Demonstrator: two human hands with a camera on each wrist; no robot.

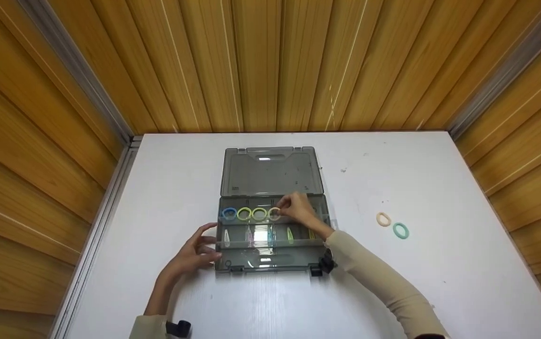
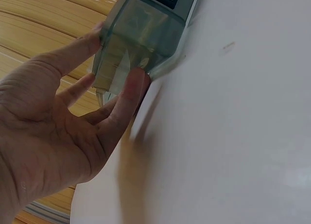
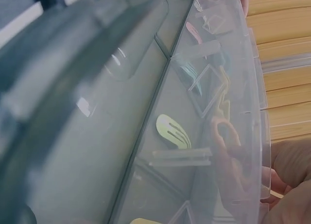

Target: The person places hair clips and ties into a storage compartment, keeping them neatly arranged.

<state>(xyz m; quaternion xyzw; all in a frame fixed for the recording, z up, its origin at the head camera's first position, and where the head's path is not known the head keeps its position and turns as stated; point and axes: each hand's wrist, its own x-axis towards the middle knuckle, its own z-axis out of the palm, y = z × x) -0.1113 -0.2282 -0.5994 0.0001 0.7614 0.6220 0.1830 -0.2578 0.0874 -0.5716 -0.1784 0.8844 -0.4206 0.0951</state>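
Note:
A grey see-through organizer box lies with its lid folded back. My right hand reaches over the back row and pinches a pale hair tie. Beside that tie sit two yellow hair ties and a blue hair tie. The middle row holds several snap hair clips, among them a white hair clip and a green hair clip. My left hand touches the box's left side with spread fingers; the left wrist view has its fingertips against the end wall.
On the white table, right of the box, lie a peach hair tie and a teal hair tie. The raised lid lies toward the back. Wood-patterned walls stand around the table.

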